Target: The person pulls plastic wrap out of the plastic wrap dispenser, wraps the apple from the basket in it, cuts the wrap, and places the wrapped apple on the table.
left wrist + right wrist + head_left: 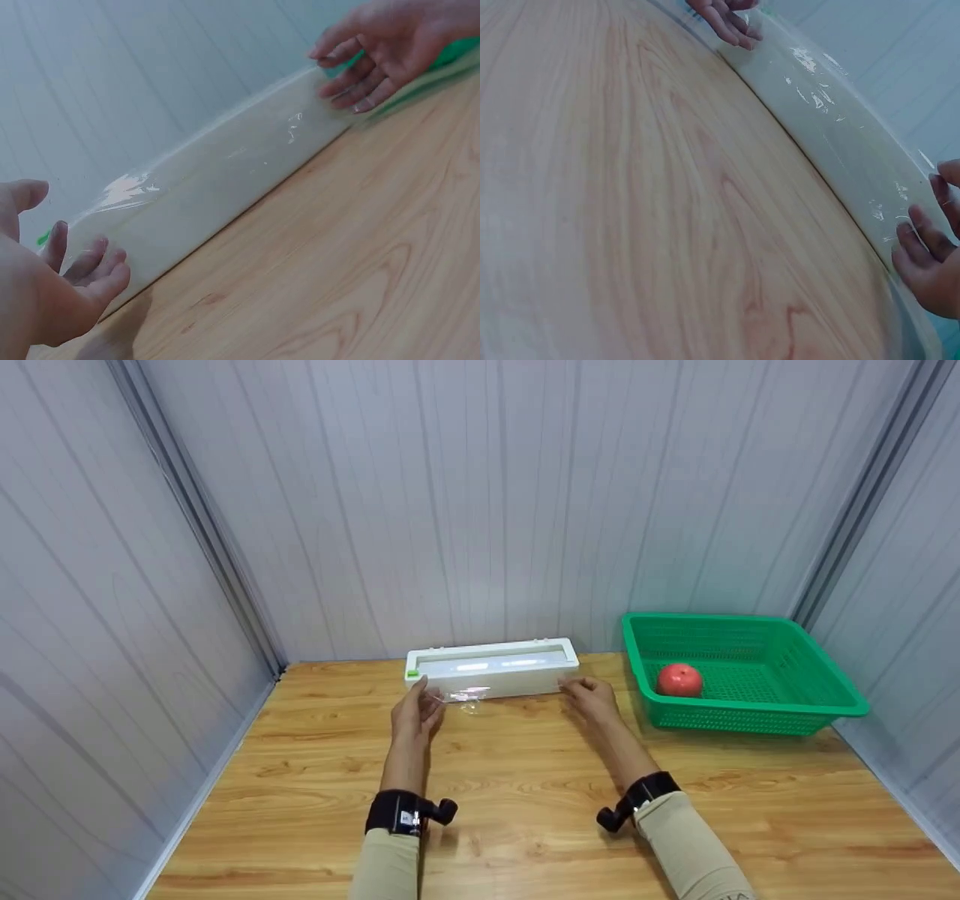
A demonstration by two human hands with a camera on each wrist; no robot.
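Both my arms reach toward twelve o'clock, forearms in beige sleeves, a black strap on each wrist. My left hand (pixel 417 711) sits at eleven o'clock, fingers loosely curled with the thumb raised. My right hand (pixel 592 697) sits at one o'clock, palm down, fingers extended and slightly bent.

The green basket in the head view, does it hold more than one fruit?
No, the green basket holds only a single red fruit, which lies near its left side.
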